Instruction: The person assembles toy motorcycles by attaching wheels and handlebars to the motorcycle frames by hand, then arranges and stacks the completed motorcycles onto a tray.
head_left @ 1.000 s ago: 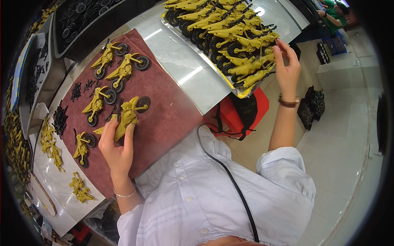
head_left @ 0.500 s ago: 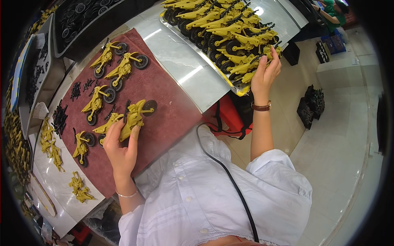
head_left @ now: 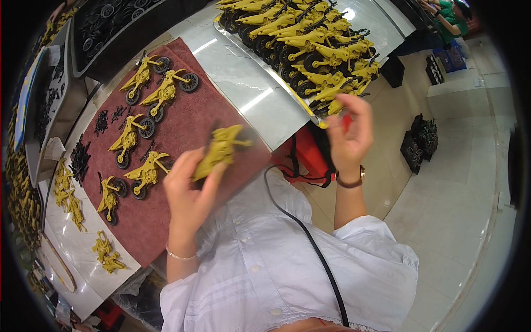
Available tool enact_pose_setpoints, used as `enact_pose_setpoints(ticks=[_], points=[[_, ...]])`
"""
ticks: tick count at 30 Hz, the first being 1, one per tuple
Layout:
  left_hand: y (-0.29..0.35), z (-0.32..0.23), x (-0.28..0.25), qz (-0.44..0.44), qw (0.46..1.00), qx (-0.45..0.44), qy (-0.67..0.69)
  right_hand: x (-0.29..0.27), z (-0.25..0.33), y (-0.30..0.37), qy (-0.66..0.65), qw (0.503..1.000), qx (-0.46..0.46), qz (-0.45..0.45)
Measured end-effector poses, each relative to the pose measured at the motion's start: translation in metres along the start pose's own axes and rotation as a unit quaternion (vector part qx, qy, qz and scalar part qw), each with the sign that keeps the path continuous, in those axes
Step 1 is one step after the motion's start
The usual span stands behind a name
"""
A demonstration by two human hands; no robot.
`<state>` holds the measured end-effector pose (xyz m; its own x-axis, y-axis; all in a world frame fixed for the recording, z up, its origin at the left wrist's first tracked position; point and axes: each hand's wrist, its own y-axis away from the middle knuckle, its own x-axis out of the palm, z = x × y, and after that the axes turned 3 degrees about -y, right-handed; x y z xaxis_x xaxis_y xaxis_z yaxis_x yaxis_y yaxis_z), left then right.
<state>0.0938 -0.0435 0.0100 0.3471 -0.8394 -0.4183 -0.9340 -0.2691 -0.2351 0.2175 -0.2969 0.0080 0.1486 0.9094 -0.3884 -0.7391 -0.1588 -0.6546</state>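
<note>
My left hand (head_left: pixel 189 191) grips a yellow toy motorcycle (head_left: pixel 218 148), blurred by motion, above the front right part of a red cloth (head_left: pixel 215 105). Its wheels cannot be made out. My right hand (head_left: pixel 353 138) is off the near corner of the tray (head_left: pixel 272 67), with fingers bent and apart and nothing seen in them. Rows of yellow toy motorcycles (head_left: pixel 310 39) with black wheels and handlebars fill that tray. On the cloth lie several more, one toy motorcycle (head_left: pixel 146 172) right beside my left hand.
Small black parts (head_left: pixel 80 157) lie in piles along the cloth's left side. Loose yellow toy bodies (head_left: pixel 104 252) rest on the white table. A black bin of wheels (head_left: pixel 108 41) stands at the back left. Below the table edge is a red bag-like thing (head_left: pixel 307 157). A person (head_left: pixel 451 22) sits far right.
My left hand has lifted the toy motorcycle and carried it right, over the cloth. My right hand has drawn back from the tray's motorcycles toward me.
</note>
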Motion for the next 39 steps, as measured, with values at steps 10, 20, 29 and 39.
enact_pose_setpoints(ticks=[10, 20, 29, 39], points=[[-0.023, -0.034, 0.018, 0.016, 0.985, 0.165, -0.049, -0.023, 0.013, -0.068, -0.004, 0.973, -0.033, 0.228], [0.013, 0.036, -0.115, 0.009, 0.892, -0.011, -0.452, -0.06, -0.077, -0.122, -0.011, 0.95, 0.123, 0.288], [0.017, 0.037, -0.12, 0.082, 0.935, -0.04, -0.342, 0.018, 0.0, -0.075, 0.058, 0.996, -0.018, 0.069], [0.049, 0.028, -0.156, 0.011, 0.922, -0.004, -0.387, 0.212, 0.014, -0.063, -0.088, 0.953, -0.019, 0.288]])
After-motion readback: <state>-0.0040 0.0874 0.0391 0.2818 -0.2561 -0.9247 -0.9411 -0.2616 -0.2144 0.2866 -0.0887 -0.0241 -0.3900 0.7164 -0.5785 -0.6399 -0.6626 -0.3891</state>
